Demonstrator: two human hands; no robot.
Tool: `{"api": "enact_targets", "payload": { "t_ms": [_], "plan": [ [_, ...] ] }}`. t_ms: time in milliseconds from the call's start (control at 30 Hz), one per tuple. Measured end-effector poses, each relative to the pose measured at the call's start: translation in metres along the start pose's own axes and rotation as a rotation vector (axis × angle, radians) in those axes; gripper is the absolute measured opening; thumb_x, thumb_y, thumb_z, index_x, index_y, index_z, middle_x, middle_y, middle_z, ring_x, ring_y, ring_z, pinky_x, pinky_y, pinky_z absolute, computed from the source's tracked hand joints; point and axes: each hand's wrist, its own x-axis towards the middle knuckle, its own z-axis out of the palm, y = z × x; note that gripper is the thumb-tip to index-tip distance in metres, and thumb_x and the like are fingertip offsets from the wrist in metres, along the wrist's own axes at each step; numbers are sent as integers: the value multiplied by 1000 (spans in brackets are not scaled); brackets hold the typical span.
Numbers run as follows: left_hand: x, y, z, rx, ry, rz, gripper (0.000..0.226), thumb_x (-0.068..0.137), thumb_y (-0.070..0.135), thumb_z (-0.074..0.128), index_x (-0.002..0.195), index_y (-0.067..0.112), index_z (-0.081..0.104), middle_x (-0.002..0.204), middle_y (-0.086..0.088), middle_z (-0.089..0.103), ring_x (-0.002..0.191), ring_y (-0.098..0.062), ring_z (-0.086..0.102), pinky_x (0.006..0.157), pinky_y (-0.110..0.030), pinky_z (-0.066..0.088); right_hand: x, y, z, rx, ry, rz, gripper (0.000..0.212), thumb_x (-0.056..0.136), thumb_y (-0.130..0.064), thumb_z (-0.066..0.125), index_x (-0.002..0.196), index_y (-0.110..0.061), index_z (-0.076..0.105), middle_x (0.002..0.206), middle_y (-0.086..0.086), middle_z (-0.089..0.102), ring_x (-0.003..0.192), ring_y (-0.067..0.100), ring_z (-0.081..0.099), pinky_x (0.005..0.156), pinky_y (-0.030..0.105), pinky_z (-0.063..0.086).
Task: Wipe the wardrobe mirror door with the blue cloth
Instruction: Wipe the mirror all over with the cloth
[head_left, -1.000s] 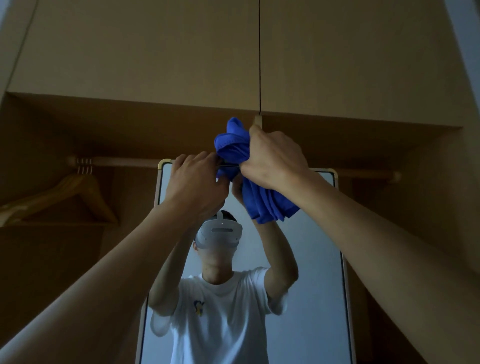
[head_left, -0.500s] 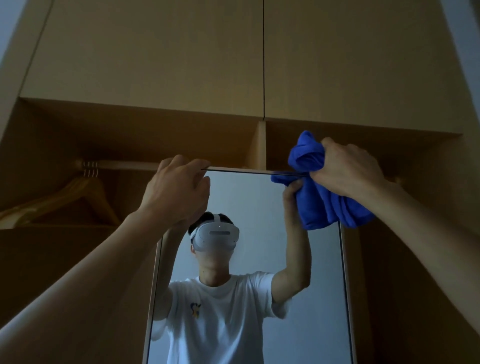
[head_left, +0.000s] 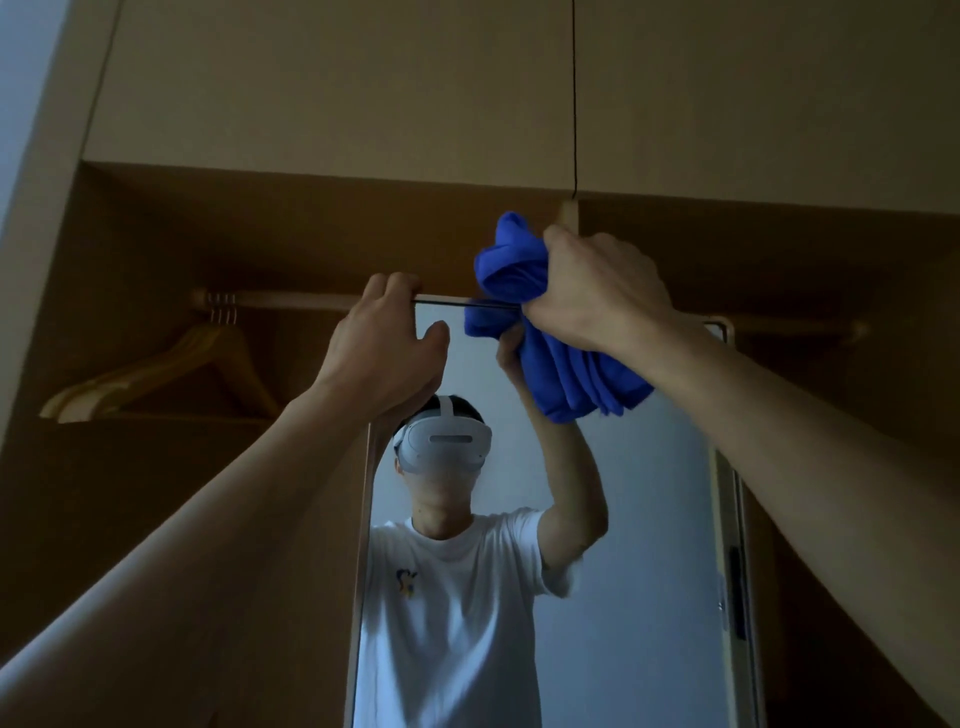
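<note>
Head view: left hand (head_left: 382, 353) grips mirror door (head_left: 649, 519) top edge; right hand (head_left: 597, 291) clutches blue cloth (head_left: 571, 374) there.

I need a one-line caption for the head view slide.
The right hand holds a bunched blue cloth over the mirror door's top edge; the left hand grips the edge.

Dim, underexposed scene, pale daylight at far left, deep shadow inside wardrobe (head_left: 156, 249), wide-angle edge bending
</note>
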Motion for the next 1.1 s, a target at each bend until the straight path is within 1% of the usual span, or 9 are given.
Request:
{"api": "enact_targets", "payload": {
  "t_ms": [200,367,500,667,833,967,1033,1067,1100],
  "plan": [
    [-3,-6,2,-95,6,25,38,94,22,58,130,12,50,123,-6,51,107,-27,57,78,-33,36,15,-52,13,58,44,-80,33,83,-35,67,97,-18,43,69,-4,47,55,10,44,45,26,26],
    [-5,-12,4,-84,17,55,51,95,21,56,145,18,44,140,-6,48,119,-29,55,82,-32,37,11,-36,13,77,27,-51,31,85,-39,65,100,-20,45,75,-3,55,59,12,52,48,26,33],
    [-5,-16,4,-103,30,57,55,98,27,56,150,17,41,145,-4,47,126,-26,53,86,-28,35,4,-7,5,53,27,33,28,84,-41,65,96,-22,49,71,-4,56,57,13,54,48,24,30],
    [-6,-19,4,-181,43,60,55,99,28,56,151,18,40,148,-1,46,127,-21,51,87,-26,34,-6,23,-1,28,11,149,29,85,-43,64,99,-22,51,73,-2,57,59,15,55,49,25,30],
    [-4,-20,7,-286,38,11,59,99,32,57,153,22,37,151,2,45,133,-18,48,91,-27,33,-4,11,0,-1,-6,156,29,85,-41,66,98,-20,51,73,-2,57,59,15,54,49,25,30],
    [-9,-22,10,-367,-7,-40,71,98,34,58,160,24,23,163,2,32,145,-18,37,99,-27,30,5,-19,4,44,-12,105,28,83,-40,66,96,-20,50,72,-3,56,59,14,55,49,25,32],
    [-16,-24,11,-518,-35,-130,73,97,35,57,160,30,21,161,-5,37,145,-27,40,109,-33,36,10,-37,8,35,-5,69,29,83,-41,66,96,-21,48,72,-3,55,58,13,53,48,25,29],
    [-20,-25,12,-574,-44,-163,70,96,34,57,158,34,24,155,-10,46,140,-32,47,110,-43,43,12,-46,9,29,-5,54,29,84,-41,65,96,-21,48,72,-3,55,58,13,52,48,25,29],
    [-24,-26,12,-589,-45,-178,66,95,34,57,155,35,28,148,-12,54,133,-35,54,106,-50,49,15,-54,11,28,-5,39,29,84,-41,65,96,-21,48,71,-3,55,57,13,52,47,25,30]
  ]
}}
